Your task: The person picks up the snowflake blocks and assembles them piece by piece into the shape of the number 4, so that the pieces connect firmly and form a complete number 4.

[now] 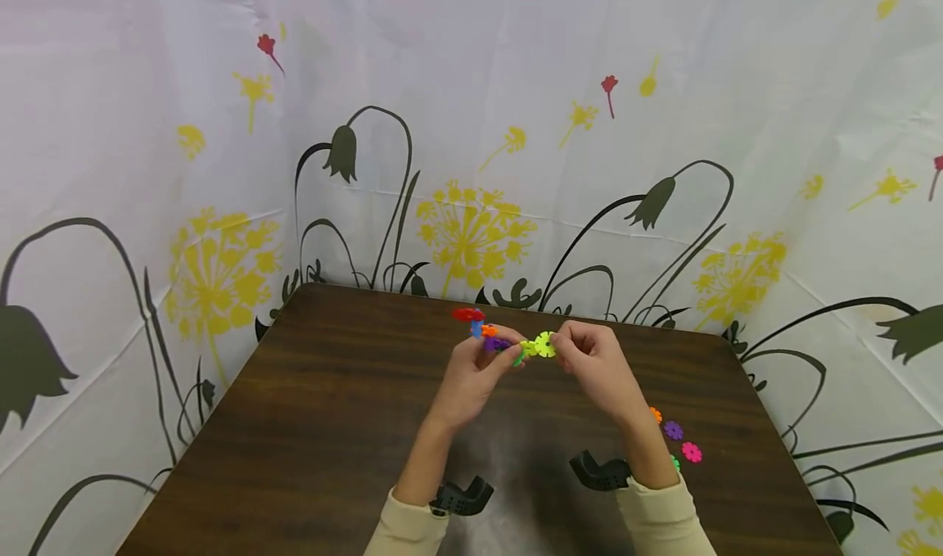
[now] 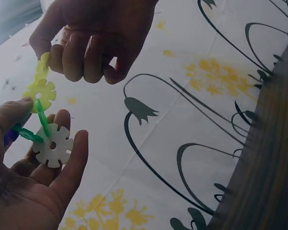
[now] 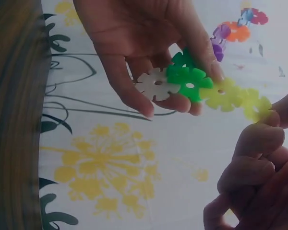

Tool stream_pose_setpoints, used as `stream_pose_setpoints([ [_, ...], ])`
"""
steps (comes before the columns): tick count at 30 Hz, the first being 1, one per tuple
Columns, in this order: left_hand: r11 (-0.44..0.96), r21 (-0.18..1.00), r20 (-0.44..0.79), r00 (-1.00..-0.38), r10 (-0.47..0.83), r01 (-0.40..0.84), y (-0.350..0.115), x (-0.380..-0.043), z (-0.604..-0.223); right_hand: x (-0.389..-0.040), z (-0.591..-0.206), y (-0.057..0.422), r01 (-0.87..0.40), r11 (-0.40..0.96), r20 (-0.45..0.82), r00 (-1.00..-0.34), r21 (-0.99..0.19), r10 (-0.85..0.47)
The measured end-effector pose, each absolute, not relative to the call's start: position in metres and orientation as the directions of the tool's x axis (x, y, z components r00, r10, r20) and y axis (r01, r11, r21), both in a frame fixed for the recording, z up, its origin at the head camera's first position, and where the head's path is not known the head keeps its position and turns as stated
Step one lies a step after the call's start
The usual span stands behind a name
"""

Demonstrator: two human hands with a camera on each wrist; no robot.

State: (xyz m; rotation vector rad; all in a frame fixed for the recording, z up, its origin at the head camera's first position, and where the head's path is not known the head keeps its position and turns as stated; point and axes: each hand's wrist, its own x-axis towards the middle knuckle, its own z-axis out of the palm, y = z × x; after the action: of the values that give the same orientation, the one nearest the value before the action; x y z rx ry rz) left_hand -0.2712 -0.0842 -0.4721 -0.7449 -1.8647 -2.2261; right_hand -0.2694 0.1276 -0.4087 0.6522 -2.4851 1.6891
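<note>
A chain of notched, flower-shaped plastic discs is held up between both hands, above the far part of the table. My left hand (image 1: 469, 373) pinches it near a yellow disc (image 2: 40, 95), the thumb lying on that disc. Green discs (image 3: 190, 84) and a white disc (image 3: 158, 83) rest against the left fingers. Purple, orange (image 3: 234, 32), blue and red (image 1: 468, 314) discs extend past the left hand. My right hand (image 1: 595, 365) pinches the outer yellow disc (image 1: 545, 344) at the chain's other end, its remaining fingers curled.
Loose discs lie on the dark wooden table (image 1: 331, 425) beside the right forearm: a purple disc (image 1: 674, 431), a pink disc (image 1: 691, 452), an orange disc (image 1: 656, 414) and a partly hidden green one. A flower-printed cloth (image 1: 471, 130) hangs behind the table's edges.
</note>
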Motion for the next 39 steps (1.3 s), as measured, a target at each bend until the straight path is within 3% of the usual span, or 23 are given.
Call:
stream_pose_setpoints([
  [7,-0.135,0.889,0.457,-0.871,0.179,0.438,-0.083,-0.270,-0.473,-0.269,-0.402,0.124,-0.350,0.388,0.237,-0.921,-0.853,-0.309],
  [19,-0.058,0.894,0.446,-0.873,0.198,0.444,-0.083,-0.266,-0.471,-0.282,-0.400,0.120,-0.176,0.310,0.032,-0.907,-0.934,-0.421],
  [31,-0.015,0.883,0.464,-0.865,0.190,0.470,-0.088,-0.268,-0.470,-0.290,-0.411,0.119,-0.176,0.239,0.027,-0.853,-0.955,-0.521],
  [39,-0.014,0.882,0.462,-0.860,0.217,0.470,-0.085,-0.269,-0.470,-0.289,-0.409,0.120,-0.184,0.279,0.011,-0.852,-0.943,-0.524],
])
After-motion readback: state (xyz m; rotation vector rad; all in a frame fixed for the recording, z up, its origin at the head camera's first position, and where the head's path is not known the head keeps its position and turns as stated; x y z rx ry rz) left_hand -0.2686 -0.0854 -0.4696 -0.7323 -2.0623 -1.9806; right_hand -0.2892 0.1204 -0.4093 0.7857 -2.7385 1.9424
